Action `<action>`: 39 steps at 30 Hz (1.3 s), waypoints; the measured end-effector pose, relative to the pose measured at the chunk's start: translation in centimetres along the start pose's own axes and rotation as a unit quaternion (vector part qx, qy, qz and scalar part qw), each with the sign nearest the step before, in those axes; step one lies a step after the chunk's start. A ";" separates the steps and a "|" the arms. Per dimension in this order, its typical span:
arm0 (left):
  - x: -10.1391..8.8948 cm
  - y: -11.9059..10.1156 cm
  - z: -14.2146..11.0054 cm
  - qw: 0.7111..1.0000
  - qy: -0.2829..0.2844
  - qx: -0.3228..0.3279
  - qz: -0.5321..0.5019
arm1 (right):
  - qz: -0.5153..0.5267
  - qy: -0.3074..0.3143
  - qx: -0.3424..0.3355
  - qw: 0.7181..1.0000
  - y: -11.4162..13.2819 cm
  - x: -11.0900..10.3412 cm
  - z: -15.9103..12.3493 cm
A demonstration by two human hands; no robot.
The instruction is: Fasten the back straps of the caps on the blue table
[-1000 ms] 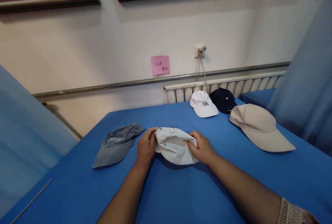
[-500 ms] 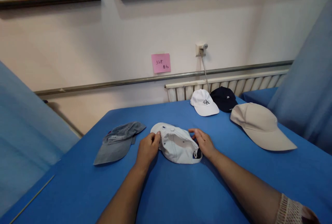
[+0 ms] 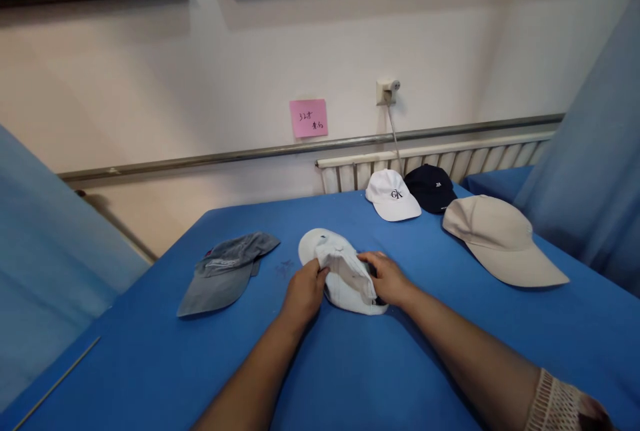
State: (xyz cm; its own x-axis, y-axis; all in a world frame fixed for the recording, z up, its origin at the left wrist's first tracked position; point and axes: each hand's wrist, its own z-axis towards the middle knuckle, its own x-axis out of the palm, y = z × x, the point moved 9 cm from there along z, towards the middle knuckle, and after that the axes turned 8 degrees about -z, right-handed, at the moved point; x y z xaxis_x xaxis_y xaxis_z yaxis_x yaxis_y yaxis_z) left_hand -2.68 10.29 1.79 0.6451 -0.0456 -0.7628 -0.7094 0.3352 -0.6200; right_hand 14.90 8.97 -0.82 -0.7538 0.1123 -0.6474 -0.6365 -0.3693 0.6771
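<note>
the left hand [image 3: 304, 290] pinches the pale cap [image 3: 349, 296] by its rim; the right hand [image 3: 389, 279], half curled, touches its back, grip unclear. the cap is mid-table [image 3: 330, 378], nearer than the white cap [image 3: 393, 198] by the far edge.

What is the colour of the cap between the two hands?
The cap is whitish, with a small blue mark; the head view shows it.

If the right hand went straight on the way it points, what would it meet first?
Most likely the pale cap directly before it: the right hand is at its edge opposite the brim, pointing across it. Depth is unclear in this single view.
</note>
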 end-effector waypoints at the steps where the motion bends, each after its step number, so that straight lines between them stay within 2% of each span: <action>1: -0.1 -0.3 0.1 1.000 -0.012 0.020 -0.012 | -0.022 -0.007 -0.001 1.000 0.3 -0.3 0.0; 4: -1.2 -0.9 0.7 0.993 -0.066 0.082 -0.051 | -0.097 -0.075 -0.002 0.992 1.3 -1.8 -0.2; 6: -2.3 -0.1 1.3 0.988 -0.116 0.086 -0.054 | -0.147 -0.112 -0.001 0.983 1.8 -2.5 -0.3; 8: -3.1 1.3 1.8 0.986 -0.154 0.058 -0.038 | -0.188 -0.106 0.023 0.976 1.4 -2.5 -0.2; 10: -3.2 2.5 2.2 0.986 -0.160 0.028 -0.033 | -0.204 -0.068 0.065 0.975 0.1 -1.9 -0.1; 12: -2.9 3.1 2.3 0.987 -0.153 0.012 -0.053 | -0.182 -0.032 0.097 0.978 -1.4 -1.1 0.0; 14: -2.9 3.0 1.9 0.982 -0.167 0.014 -0.089 | -0.129 -0.016 0.099 0.987 -2.5 -0.6 0.2; 18: -4.2 1.5 0.4 0.960 -0.250 0.057 -0.113 | -0.034 -0.038 0.078 0.996 -3.4 -0.5 0.4; 20: -4.5 0.5 -0.3 0.954 -0.264 0.087 -0.111 | -0.006 -0.054 0.087 0.995 -3.9 -0.6 0.4; 23: -4.4 -1.6 -1.1 0.952 -0.246 0.148 -0.110 | 0.037 -0.079 0.128 0.988 -5.0 -0.7 0.3; 25: -3.8 -3.3 -1.7 0.951 -0.210 0.196 -0.111 | 0.059 -0.098 0.153 0.982 -5.6 -0.8 0.2; 27: -2.4 -4.7 -2.0 0.958 -0.139 0.227 -0.110 | 0.075 -0.113 0.165 0.977 -6.0 -1.0 0.2; 29: -0.3 -5.3 -2.1 0.968 -0.046 0.230 -0.088 | 0.082 -0.122 0.167 0.975 -6.2 -1.1 0.2; 31: 1.6 -4.9 -1.8 0.976 0.026 0.210 -0.044 | 0.082 -0.123 0.169 0.975 -6.4 -1.3 0.3; 33: 2.6 -3.8 -1.4 0.981 0.060 0.186 0.001 | 0.075 -0.131 0.180 0.972 -6.8 -1.7 0.3; 39: 2.3 -1.4 -0.1 0.984 0.049 0.169 0.027 | 0.043 -0.179 0.230 0.956 -8.0 -3.6 -0.3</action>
State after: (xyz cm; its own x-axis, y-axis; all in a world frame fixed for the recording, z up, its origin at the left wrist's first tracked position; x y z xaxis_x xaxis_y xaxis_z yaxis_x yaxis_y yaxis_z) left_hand -0.22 9.66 0.85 0.5669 -0.1048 -0.8171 -0.5964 0.6320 -0.4949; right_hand 22.76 11.27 -4.00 -0.7620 0.4386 -0.4764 -0.5112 0.0442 0.8583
